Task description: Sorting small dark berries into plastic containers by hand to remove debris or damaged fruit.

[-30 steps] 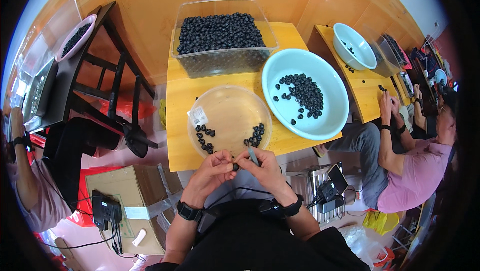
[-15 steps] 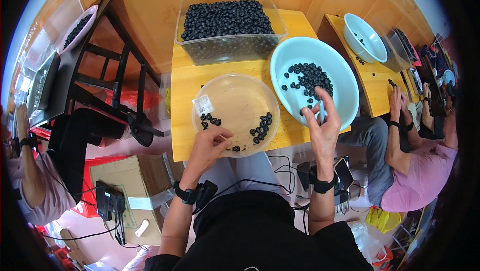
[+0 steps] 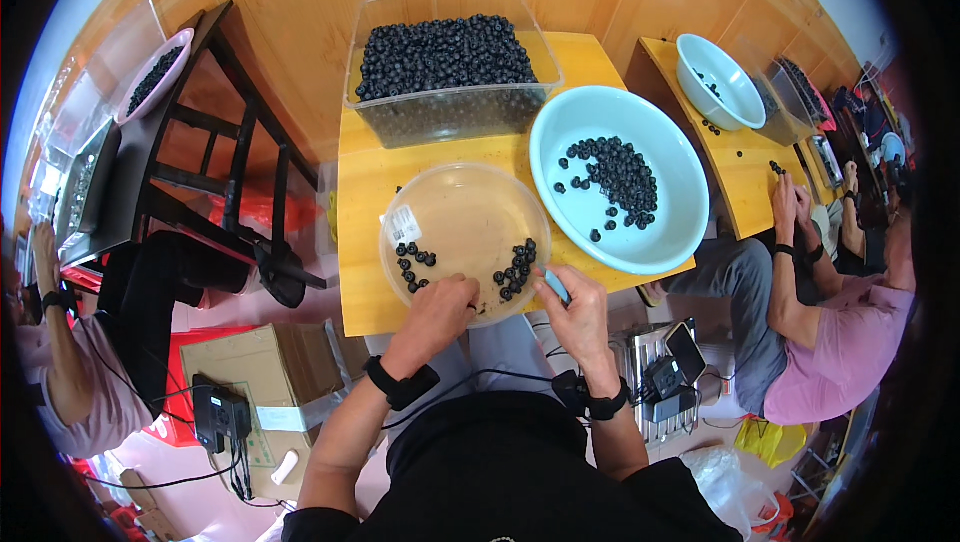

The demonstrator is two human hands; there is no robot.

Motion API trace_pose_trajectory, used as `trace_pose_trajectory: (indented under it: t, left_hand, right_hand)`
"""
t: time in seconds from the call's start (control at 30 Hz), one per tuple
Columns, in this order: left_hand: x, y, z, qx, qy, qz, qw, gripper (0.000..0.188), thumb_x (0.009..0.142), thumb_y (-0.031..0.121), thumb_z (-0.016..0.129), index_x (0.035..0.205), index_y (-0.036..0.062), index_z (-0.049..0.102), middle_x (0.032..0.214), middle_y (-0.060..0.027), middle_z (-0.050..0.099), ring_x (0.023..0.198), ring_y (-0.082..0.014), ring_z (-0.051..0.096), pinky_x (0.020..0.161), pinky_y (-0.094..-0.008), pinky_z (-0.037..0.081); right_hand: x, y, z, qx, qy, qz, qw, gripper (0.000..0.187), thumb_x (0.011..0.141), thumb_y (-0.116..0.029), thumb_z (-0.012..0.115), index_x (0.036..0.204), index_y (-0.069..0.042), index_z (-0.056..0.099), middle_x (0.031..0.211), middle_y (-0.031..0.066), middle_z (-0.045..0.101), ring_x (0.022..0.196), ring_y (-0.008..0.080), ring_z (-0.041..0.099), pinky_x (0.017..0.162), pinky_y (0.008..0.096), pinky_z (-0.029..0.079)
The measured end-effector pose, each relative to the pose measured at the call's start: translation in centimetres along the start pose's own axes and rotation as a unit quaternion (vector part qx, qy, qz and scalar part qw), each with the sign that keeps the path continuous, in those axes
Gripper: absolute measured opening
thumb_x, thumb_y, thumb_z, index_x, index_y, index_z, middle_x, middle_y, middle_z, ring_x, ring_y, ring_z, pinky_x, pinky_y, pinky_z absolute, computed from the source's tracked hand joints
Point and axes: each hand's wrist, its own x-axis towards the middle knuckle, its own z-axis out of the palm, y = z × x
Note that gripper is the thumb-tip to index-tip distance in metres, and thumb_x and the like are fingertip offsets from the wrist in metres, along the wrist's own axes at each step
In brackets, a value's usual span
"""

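A round clear plastic tray (image 3: 465,202) lies on the yellow table before me, with dark blueberries (image 3: 412,262) in a loose group at its left and another bunch of blueberries (image 3: 515,269) at its right. Over its near rim my left hand (image 3: 440,314) is closed in a pinch, a small dark blueberry partly showing at the fingertips. My right hand (image 3: 577,314) grips a slim light-blue tool (image 3: 556,287) by the tray's right edge; the tool's tip is hard to make out. Beyond it stands a pale blue basin (image 3: 560,227) holding many blueberries (image 3: 625,177).
A clear rectangular bin (image 3: 450,107) heaped with blueberries stands at the table's back. To the right, a person in pink (image 3: 835,357) works at another table with a blue basin (image 3: 722,102). A cardboard box (image 3: 265,372) and cables lie at lower left.
My right hand has come from over the blue basin down to the tray's right edge, still with the light-blue tool. My left hand has shifted right and closed its fingertips.
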Motion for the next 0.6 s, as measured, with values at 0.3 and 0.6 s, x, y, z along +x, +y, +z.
trace_pose_trajectory:
  t: [0.3, 0.6]
  left_hand:
    - [0.3, 0.0, -1.2, -0.192, 0.054, -0.010, 0.980, 0.013, 0.077, -0.001, 0.063, 0.090, 0.0018, 0.061, 0.085, -0.0137, 0.061, 0.078, -0.0273, 0.064, 0.068, -0.0355, 0.052]
    - [-2.7, 0.2, -1.4, -0.743, 0.012, -0.107, 0.661, 0.017, 0.086, 0.006, 0.065, 0.101, 0.0024, 0.060, 0.093, -0.0060, 0.064, 0.084, -0.0144, 0.065, 0.075, -0.0251, 0.055]
  right_hand:
    - [0.3, -2.5, -0.7, 0.018, -0.065, 0.086, 0.994, 0.019, 0.081, -0.009, 0.067, 0.097, 0.001, 0.062, 0.079, 0.0179, 0.064, 0.070, 0.0346, 0.063, 0.061, 0.0373, 0.048]
    - [-0.7, -3.3, 0.6, 0.076, -0.137, -0.025, 0.987, 0.014, 0.088, -0.014, 0.059, 0.094, -0.002, 0.058, 0.075, 0.0146, 0.060, 0.063, 0.0323, 0.060, 0.053, 0.0350, 0.045]
